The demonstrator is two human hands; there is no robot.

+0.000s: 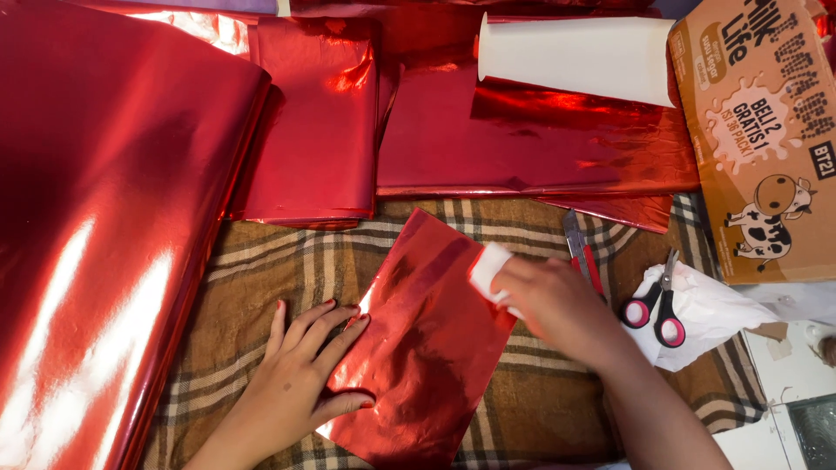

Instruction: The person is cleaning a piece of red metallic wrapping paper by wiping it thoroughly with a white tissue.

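Observation:
A small shiny red foil sheet (pixel 416 348) lies on a brown plaid cloth (pixel 287 257). My left hand (pixel 300 379) rests flat on the cloth with its fingertips pressing the sheet's left edge. Over the sheet's upper right edge, my right hand (pixel 557 309) holds a small white folded piece (pixel 488 268), perhaps a cloth or paper.
Large red foil sheets (pixel 104 218) pile up at the left and across the back. A white paper roll (pixel 579 57) lies on them. A cardboard box (pixel 766 139) stands at the right. Pink-handled scissors (pixel 657 305) rest on white tissue (pixel 705 309); a red-handled tool (pixel 582 252) lies beside them.

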